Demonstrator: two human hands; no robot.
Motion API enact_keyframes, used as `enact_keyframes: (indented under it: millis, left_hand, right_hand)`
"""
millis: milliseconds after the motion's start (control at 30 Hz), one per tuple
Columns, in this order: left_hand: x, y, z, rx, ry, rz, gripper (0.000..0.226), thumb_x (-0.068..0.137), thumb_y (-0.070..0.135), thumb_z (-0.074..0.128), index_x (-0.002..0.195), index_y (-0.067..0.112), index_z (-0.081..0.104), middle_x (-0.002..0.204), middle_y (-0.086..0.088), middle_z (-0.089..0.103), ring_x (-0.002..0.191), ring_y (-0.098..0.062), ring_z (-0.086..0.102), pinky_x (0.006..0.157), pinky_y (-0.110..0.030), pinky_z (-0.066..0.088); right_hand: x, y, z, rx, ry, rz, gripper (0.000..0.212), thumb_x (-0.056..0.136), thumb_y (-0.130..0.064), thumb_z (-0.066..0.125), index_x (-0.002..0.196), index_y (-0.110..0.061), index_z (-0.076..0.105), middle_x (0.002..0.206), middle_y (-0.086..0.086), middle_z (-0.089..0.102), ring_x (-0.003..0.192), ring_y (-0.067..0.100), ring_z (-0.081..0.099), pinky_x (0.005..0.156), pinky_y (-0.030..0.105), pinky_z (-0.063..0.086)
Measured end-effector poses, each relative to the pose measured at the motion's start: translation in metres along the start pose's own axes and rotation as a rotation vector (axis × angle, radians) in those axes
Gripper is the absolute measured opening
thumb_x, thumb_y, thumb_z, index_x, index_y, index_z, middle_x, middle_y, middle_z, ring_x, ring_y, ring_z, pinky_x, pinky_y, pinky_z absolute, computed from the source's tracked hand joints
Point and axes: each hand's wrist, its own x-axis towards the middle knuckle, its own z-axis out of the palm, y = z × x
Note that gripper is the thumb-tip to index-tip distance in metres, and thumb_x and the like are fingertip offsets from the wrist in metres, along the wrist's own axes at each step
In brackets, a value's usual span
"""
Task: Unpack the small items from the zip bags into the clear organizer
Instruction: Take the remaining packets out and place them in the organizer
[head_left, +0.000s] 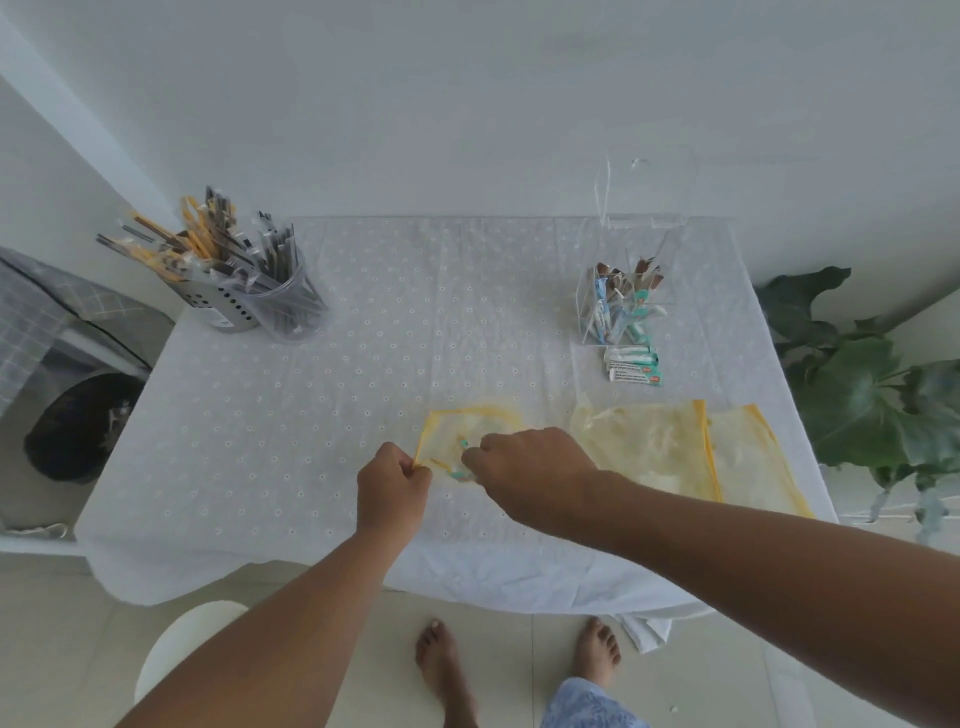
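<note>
Head view: near the table's front edge, the left hand (393, 480) pinched the left corner of a small yellow-edged clear zip bag (462, 434), fingers curled tight on the plastic. The right hand (530, 467) closed on the bag's mouth, apparently around small teal-tipped packets (460, 470); the exact hold was hidden. The clear acrylic organizer (623, 306) stood well apart, toward the back right corner. Risk: a hasty pull could spill packets over the near front edge.

At your far left, a perforated metal holder (234, 306) and a clear cup (291, 306) of wrapped sticks stand touching on the white eyelet tablecloth (311, 441). A leafy plant (862, 395) borders the right; a white stool (182, 649) stands below.
</note>
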Motion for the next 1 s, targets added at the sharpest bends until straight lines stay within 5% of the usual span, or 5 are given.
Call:
enact_keyframes:
  millis: [133,300,433,700,1000]
  left_hand:
    - [-0.004,-0.006,-0.002,0.016,-0.050,0.019,0.012,0.082,0.006,0.066,0.077,0.006,0.055,0.068,-0.005,0.057,0.059,-0.016,0.050,0.050,-0.025,0.036]
    - [-0.007,0.011,0.001,-0.015,-0.077,0.028,0.012,0.081,0.007,0.066,0.077,0.006,0.055,0.070,-0.007,0.058,0.060,-0.016,0.050,0.051,-0.025,0.037]
    - [-0.006,0.031,0.006,-0.048,-0.094,0.047,0.011,0.082,0.007,0.065,0.078,0.007,0.055,0.070,-0.005,0.057,0.059,-0.015,0.049,0.052,-0.026,0.038]
    - [-0.002,0.047,0.012,-0.039,-0.101,0.063,0.015,0.084,0.007,0.065,0.076,0.009,0.053,0.068,-0.005,0.055,0.057,-0.016,0.047,0.051,-0.027,0.037]
    - [0.005,0.047,0.007,-0.015,-0.079,0.057,0.014,0.085,0.008,0.066,0.077,0.008,0.055,0.070,-0.009,0.059,0.058,-0.017,0.050,0.050,-0.027,0.036]
  right_hand:
    - [-0.022,0.053,-0.024,0.268,0.027,0.223,0.017,0.101,-0.041,0.050,0.111,-0.031,0.060,0.103,-0.001,0.068,0.088,0.026,0.064,0.068,0.034,0.048]
    - [-0.039,0.174,-0.042,0.506,0.111,0.562,0.021,0.101,-0.037,0.058,0.086,-0.022,0.061,0.087,0.002,0.064,0.079,0.022,0.059,0.065,0.032,0.042]
    - [-0.042,0.248,-0.057,0.595,0.276,0.837,0.019,0.098,-0.032,0.061,0.088,-0.018,0.071,0.081,0.008,0.066,0.066,0.022,0.056,0.062,0.032,0.042]
    - [-0.017,0.275,-0.072,0.595,0.197,0.864,0.015,0.093,-0.011,0.058,0.089,-0.007,0.072,0.080,0.009,0.074,0.071,0.016,0.065,0.055,0.025,0.040]
    - [0.003,0.271,-0.067,0.562,0.011,0.853,0.011,0.092,-0.010,0.058,0.095,-0.008,0.069,0.079,0.011,0.076,0.037,0.008,0.053,0.036,0.014,0.038]
